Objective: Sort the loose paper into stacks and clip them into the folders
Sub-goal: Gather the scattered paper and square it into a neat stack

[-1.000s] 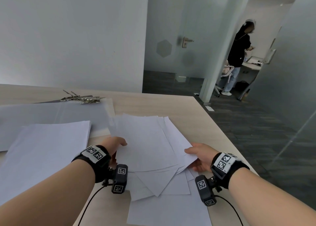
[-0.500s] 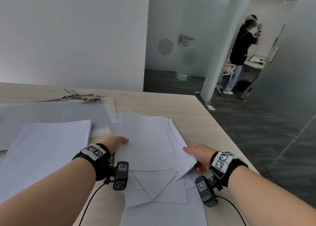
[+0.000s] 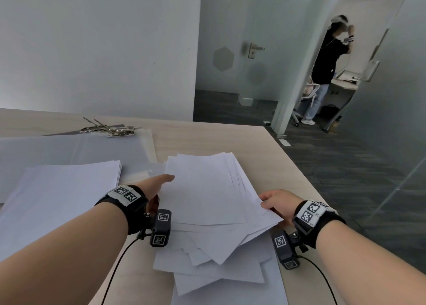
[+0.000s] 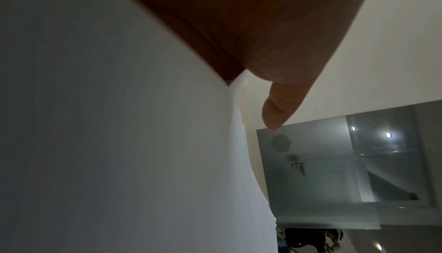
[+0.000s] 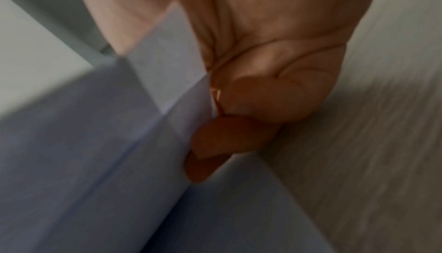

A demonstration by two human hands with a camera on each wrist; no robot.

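Note:
A sheaf of white sheets is held over the table between both hands, its far edges slightly fanned. My left hand holds its left edge: the edge sits in the fork of the hand, the thumb lies straight beside the sheaf, and the fingers are hidden under it. At the near right corner my right hand pinches the sheaf, thumb on top and curled fingers below. More loose sheets lie scattered underneath. A squared stack lies at the left on a translucent folder.
Metal clips lie at the folder's far edge. The wooden table ends close to my right hand, with dark floor beyond. A person stands in the doorway at the far right, past a glass partition.
The fanned sheets have been drawn together into a tighter sheaf between my hands and raised off the scattered ones. The person in the background has lifted an arm.

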